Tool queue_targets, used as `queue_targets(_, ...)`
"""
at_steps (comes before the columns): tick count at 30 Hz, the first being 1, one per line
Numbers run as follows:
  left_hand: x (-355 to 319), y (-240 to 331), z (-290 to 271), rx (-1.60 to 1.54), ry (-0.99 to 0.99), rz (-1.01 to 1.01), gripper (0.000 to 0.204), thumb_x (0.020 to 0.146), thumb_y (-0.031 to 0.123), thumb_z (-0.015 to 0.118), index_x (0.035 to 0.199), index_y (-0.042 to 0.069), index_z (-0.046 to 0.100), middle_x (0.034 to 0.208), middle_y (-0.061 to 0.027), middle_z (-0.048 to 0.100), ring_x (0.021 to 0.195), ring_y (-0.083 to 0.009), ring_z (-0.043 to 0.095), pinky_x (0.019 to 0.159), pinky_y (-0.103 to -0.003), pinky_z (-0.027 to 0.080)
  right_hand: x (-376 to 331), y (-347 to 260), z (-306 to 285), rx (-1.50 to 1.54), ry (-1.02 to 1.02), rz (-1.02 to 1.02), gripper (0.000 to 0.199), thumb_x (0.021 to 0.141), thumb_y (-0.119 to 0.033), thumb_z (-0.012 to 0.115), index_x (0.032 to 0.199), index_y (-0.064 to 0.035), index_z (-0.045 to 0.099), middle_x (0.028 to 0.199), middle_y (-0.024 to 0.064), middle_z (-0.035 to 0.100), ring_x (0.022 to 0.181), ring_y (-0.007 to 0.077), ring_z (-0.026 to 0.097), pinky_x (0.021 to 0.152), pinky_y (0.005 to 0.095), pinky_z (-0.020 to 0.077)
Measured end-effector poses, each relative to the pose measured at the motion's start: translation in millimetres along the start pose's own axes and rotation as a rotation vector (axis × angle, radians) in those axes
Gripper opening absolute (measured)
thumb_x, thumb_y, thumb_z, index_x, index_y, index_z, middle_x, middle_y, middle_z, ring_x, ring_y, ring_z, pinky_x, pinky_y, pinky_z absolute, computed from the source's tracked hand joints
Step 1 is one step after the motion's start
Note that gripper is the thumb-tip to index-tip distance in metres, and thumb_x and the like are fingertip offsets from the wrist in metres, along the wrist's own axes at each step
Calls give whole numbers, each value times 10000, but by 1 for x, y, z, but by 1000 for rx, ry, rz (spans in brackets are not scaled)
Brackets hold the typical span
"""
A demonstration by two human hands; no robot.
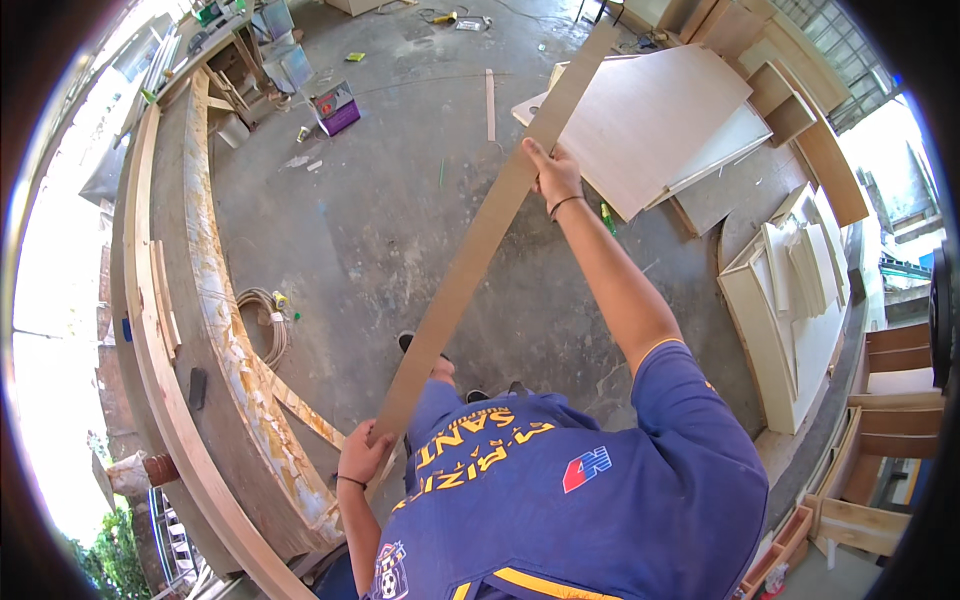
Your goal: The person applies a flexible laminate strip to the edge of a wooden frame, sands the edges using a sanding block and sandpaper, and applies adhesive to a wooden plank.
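A long, narrow brown wooden strip (470, 235) slants across the middle of the head view, held up off the floor. Near its lower left end my left hand (362, 455) is closed round its edge, beside my shirt. Farther up, my right hand (553, 175) grips the strip from its right side, the thumb lying on its face and the arm stretched out. The strip's far end reaches past my right hand, over the edge of the pale stacked boards.
Stacked pale boards (655, 120) lie at the far right. A white open cabinet frame (790, 310) stands nearer on the right. Along the left runs a bench with long timber (150, 300), a coiled hose (265, 325) beside it. A purple box (336, 108) sits on the concrete floor.
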State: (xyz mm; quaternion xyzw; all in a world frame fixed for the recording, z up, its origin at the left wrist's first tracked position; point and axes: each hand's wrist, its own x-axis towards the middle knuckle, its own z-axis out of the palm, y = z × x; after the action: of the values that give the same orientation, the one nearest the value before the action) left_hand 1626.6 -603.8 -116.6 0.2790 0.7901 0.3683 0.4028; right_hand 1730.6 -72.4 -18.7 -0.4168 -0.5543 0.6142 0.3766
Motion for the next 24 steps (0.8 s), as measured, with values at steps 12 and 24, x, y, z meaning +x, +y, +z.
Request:
queue_targets(12, 181, 114, -85, 63, 356, 251, 288, 791, 210, 744, 987, 16, 662, 885, -141, 661, 799, -273, 634, 727, -344, 492, 78, -9, 124, 543, -368, 242, 167, 919, -186, 611, 1060, -117, 553, 856, -23, 616, 682, 95, 589, 579, 246, 467)
queue_targets(24, 370, 156, -128, 177, 376, 144, 307, 869, 265, 658, 1075, 39, 639, 947, -172, 663, 890, -346, 637, 768, -406, 504, 227, -4, 176, 397, -503, 258, 438, 936, -199, 599, 1341, -85, 478, 1011, 62, 649, 844, 160, 638, 630, 306, 537)
